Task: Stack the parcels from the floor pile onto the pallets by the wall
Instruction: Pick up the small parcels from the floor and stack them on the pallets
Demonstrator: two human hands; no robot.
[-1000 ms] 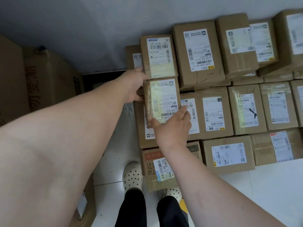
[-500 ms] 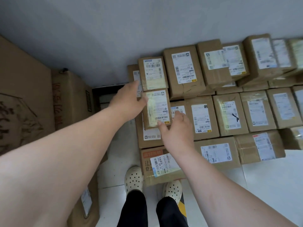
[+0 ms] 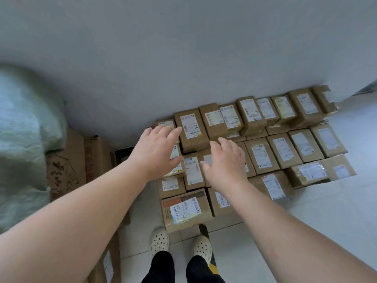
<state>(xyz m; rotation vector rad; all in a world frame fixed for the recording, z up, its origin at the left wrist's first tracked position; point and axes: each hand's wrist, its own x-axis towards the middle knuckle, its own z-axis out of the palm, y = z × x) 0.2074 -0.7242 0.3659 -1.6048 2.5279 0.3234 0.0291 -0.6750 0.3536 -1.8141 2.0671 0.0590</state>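
Observation:
Several brown cardboard parcels with white labels are stacked in rows against the grey wall (image 3: 183, 58). The small parcel with a yellowish label (image 3: 177, 164) lies at the stack's left end, mostly hidden under my left hand (image 3: 157, 152). That hand hovers over it with fingers spread, holding nothing. My right hand (image 3: 224, 162) is open too, fingers apart, above the parcels just right of a narrow parcel (image 3: 192, 170). A larger box with an orange strip (image 3: 183, 211) sits at the front, near my feet.
Big cardboard boxes (image 3: 69, 164) stand at the left, with a green woven sack (image 3: 22, 139) on top of them. My white clogs (image 3: 159, 241) are on the pale tiled floor (image 3: 336, 211), which stretches out to the right of the stack.
Both hands have let go of the small yellow-labelled parcel, which now rests on the stack. The hands have lifted off it with fingers spread, and the view has pulled back and up.

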